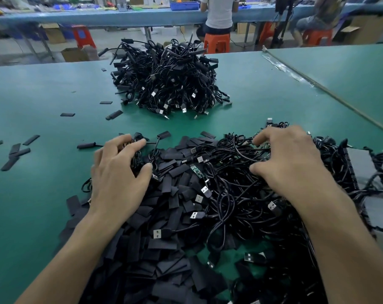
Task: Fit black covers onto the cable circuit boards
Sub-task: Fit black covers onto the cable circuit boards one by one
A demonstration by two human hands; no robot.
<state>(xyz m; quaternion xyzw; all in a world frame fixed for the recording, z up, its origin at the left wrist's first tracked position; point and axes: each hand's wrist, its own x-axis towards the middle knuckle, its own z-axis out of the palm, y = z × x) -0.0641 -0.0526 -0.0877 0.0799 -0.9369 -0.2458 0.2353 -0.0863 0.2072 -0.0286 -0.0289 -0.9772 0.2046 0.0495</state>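
- Left hand [120, 178]: fingers and thumb curled round a cable bunch [136, 160].
- Right hand [293, 165]: fingers bent down into the cable tangle [234, 194]; whether they gripped anything could not be told.
- Black covers [164, 249]: heaped on the green table [43, 95], under both forearms.
- Bare circuit board [196, 171]: lay on the heap, between the hands.
- Second cable pile [168, 80]: farther back, well apart.

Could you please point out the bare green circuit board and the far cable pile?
Green circuit board [196, 171], head view, middle of the board.
Far cable pile [167, 80], head view, centre of the heap.
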